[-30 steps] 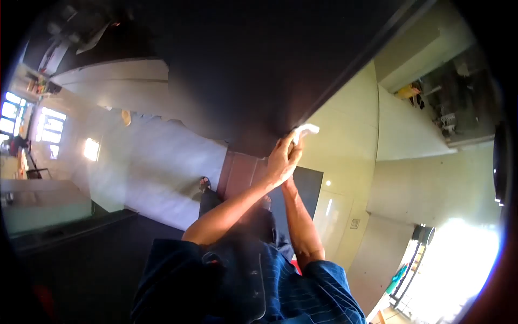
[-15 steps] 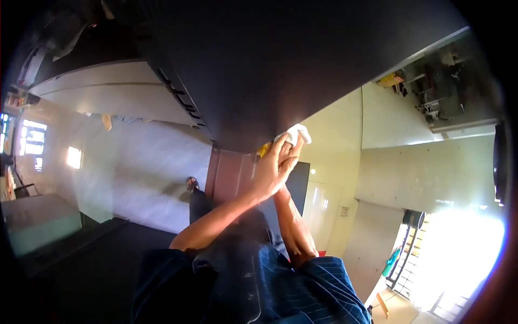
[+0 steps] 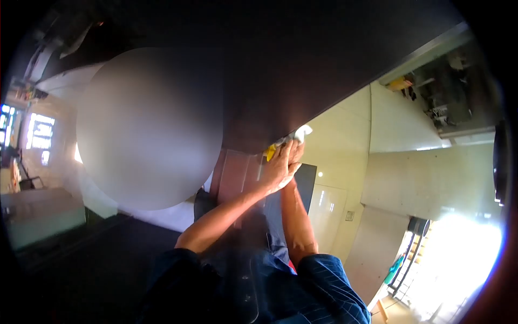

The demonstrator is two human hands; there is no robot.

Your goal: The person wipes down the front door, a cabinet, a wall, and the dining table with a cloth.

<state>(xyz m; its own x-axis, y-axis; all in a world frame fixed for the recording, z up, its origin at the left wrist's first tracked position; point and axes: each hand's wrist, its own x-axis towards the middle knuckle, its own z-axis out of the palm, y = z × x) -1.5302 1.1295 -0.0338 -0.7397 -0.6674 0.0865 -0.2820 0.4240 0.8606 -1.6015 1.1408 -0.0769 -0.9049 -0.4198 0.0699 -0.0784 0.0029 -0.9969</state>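
Against the underside of a large dark panel (image 3: 259, 92), a white cloth (image 3: 303, 131) is bunched up with a yellow patch (image 3: 271, 152) beside it; I cannot tell whether the yellow is part of the cloth. My right hand (image 3: 296, 153) is closed on the cloth, near the panel's lower edge. Across its back and wrist lies my left hand (image 3: 277, 171), fingers stretched out and pointing toward the cloth. The right hand's fingertips are hidden behind the left hand and the cloth.
Below the hands is a reddish-brown surface (image 3: 234, 173). Pale yellow wall panels (image 3: 340, 135) stand to the right, with a bright barred window (image 3: 458, 259) beyond. Cluttered items sit on a shelf (image 3: 448, 97) at upper right. A grey blurred oval covers much of the left.
My hands and the cloth have shifted slightly to the right in view, and the view has tilted a little. A grey blurred oval now hides the left side where the floor and a foot showed.
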